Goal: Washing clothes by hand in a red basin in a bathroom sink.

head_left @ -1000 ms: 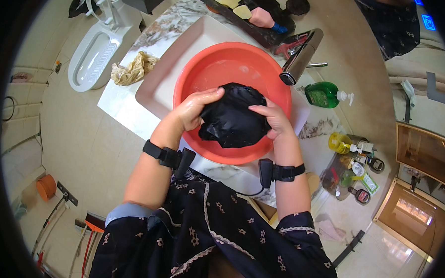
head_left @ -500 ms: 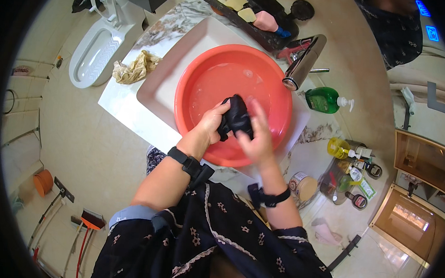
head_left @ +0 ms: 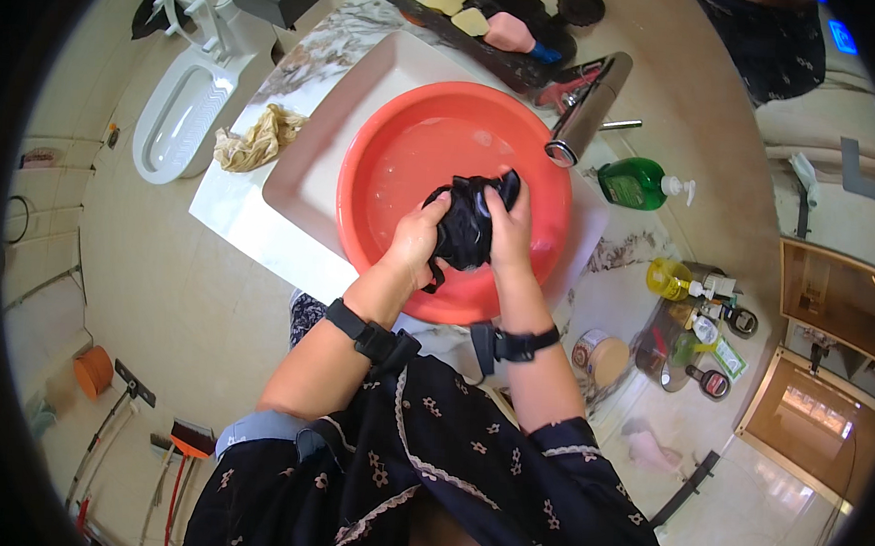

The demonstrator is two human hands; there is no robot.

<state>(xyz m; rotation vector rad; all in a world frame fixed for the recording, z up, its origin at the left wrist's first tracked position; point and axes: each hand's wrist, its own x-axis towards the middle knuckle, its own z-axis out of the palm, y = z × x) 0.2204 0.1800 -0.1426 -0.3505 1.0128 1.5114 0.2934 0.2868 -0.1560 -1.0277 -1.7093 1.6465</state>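
Note:
A bunched black cloth [head_left: 464,227], which looks like a small garment, is gripped between my two hands above a coral-red basin [head_left: 404,154]. My left hand [head_left: 416,241] closes round its left side, with a loose strip dangling below. On the other side, my right hand [head_left: 511,229] has its thumb pressed over the cloth and the fingers mostly hidden behind it. Shallow, clear-looking water with a few suds lies in the basin. The basin sits in a white rectangular sink [head_left: 308,160].
A metal faucet [head_left: 586,112] stands at the basin's far right, beside a green pump bottle [head_left: 633,184]. Sponges lie in a black tray [head_left: 529,67] behind. A crumpled yellowish rag [head_left: 260,140] rests on the left counter edge. A jar [head_left: 600,356] and several bottles stand at right.
My right hand has shifted up and taken a firm hold of the cloth's right side. The black cloth is now spread wider between both hands. The view has tilted slightly.

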